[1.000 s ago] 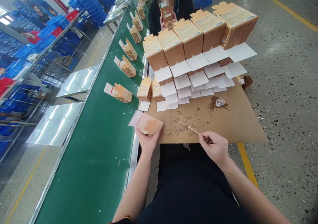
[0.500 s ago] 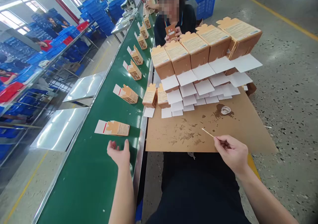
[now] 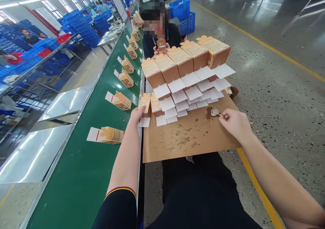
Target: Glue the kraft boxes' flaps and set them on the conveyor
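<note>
My left hand [image 3: 137, 114] reaches to the nearest small orange carton [image 3: 145, 103] at the left end of the front row and grips it. My right hand [image 3: 235, 123] holds a thin wooden stick [image 3: 219, 113] whose tip rests in a small clear glue dish [image 3: 214, 112] on the brown cardboard sheet [image 3: 188, 139]. Rows of orange cartons with open white flaps [image 3: 189, 83] stand stacked behind the dish. A finished carton [image 3: 110, 135] lies on the green conveyor belt [image 3: 88, 168] to my left.
More cartons [image 3: 121, 101] lie spaced along the belt going away. A seated person [image 3: 158, 36] across the stack holds a carton. Blue crates [image 3: 186, 14] stand behind. Metal plates [image 3: 33, 151] flank the belt on the left. A yellow floor line [image 3: 254, 178] runs on my right.
My left hand let go of a carton on the belt, then reached forward to the front-row carton. My right hand moved the stick forward into the glue dish.
</note>
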